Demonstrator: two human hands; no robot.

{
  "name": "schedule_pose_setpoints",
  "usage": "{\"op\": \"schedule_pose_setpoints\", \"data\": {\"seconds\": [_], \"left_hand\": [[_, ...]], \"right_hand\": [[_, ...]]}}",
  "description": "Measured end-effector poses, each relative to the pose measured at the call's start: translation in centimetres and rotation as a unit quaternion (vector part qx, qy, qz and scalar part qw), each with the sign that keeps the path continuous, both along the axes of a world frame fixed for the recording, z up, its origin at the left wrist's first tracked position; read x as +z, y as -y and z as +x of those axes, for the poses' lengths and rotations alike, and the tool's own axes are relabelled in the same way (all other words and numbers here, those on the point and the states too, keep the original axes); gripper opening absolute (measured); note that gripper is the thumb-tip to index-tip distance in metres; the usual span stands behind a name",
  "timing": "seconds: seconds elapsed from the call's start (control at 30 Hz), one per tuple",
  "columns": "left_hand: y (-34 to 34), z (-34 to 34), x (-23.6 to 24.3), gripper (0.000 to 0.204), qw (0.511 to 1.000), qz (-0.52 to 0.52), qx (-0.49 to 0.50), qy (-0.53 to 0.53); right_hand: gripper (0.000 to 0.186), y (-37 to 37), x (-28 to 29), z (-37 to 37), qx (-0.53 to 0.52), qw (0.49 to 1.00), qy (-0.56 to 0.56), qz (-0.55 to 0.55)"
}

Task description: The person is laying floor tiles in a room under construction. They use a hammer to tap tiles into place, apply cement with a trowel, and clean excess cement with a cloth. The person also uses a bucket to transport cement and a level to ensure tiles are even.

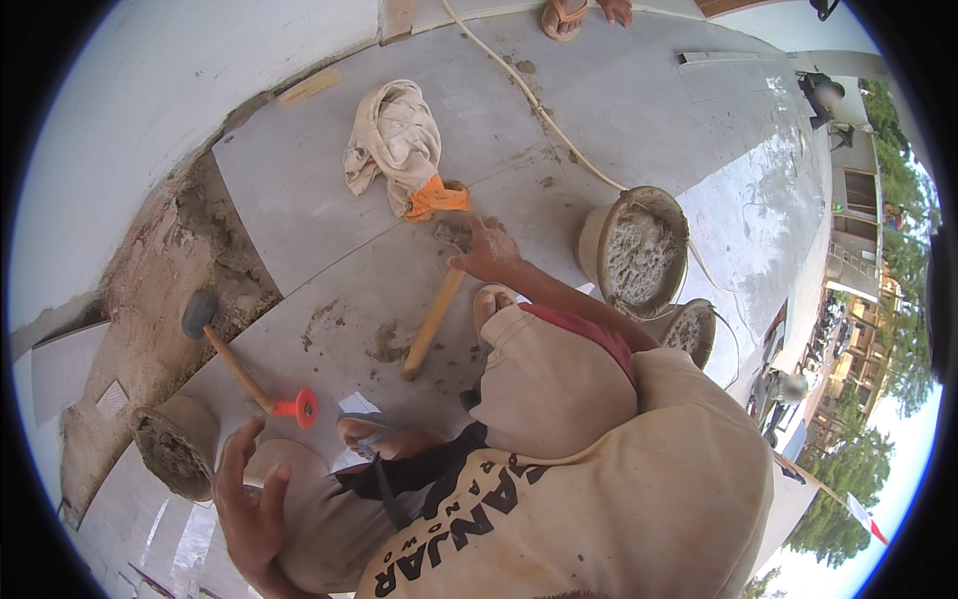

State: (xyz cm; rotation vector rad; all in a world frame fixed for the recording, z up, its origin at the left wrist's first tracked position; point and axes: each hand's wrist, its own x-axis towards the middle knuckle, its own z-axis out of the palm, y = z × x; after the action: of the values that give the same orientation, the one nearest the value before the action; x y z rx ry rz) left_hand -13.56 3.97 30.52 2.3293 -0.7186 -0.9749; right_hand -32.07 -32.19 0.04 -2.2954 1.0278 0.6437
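My right hand is closed at the upper end of a tool with a thick wooden handle. The tool slants above the grey floor tiles, its grey end partly hidden by my fingers. My left hand is raised near my knee, fingers apart and holding nothing. Beyond it lies a mallet with a black head and wooden handle. A red suction cup sits by the handle's end. Ahead of my right hand is a crumpled beige cloth with an orange part.
Mortar buckets stand right, behind it, and left. A pale cable crosses the tiles. Bare rough ground borders the tiles along the white wall. Another person's sandalled foot and hand show at the top.
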Motion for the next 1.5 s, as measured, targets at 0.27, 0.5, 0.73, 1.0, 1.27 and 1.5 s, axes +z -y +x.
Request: {"op": "schedule_pose_setpoints", "data": {"seconds": [0.27, 0.5, 0.73, 1.0, 1.27, 1.5], "left_hand": [[1.0, 0.5, -0.8, 0.054, 0.999, -0.005, -0.033, -0.014], [1.3, 0.7, -1.3, 0.057, 0.999, -0.007, -0.043, -0.026], [2.4, 1.2, -2.1, 0.059, 0.996, -0.034, -0.076, -0.010], [3.6, 0.9, -1.7, 0.059, 0.996, -0.025, -0.083, -0.016], [3.0, 0.8, -1.3, 0.057, 0.996, -0.012, -0.088, -0.012], [2.7, 0.7, -1.4, 0.058, 0.997, -0.013, -0.077, -0.020]], "right_hand": [[0.068, 3.6, 7.1, 0.2, -0.075, 0.996, -0.032, 0.048], [0.050, 10.8, 19.0, -3.9, -0.153, 0.961, 0.192, -0.130], [0.046, 15.0, 23.4, -5.5, -0.197, 0.889, 0.218, -0.351], [0.047, 17.9, 20.6, -4.6, -0.137, 0.886, 0.184, -0.403], [0.047, 18.8, 19.1, -3.2, -0.116, 0.883, 0.184, -0.415], [0.048, 18.8, 18.5, -3.0, -0.104, 0.880, 0.185, -0.425]]}}
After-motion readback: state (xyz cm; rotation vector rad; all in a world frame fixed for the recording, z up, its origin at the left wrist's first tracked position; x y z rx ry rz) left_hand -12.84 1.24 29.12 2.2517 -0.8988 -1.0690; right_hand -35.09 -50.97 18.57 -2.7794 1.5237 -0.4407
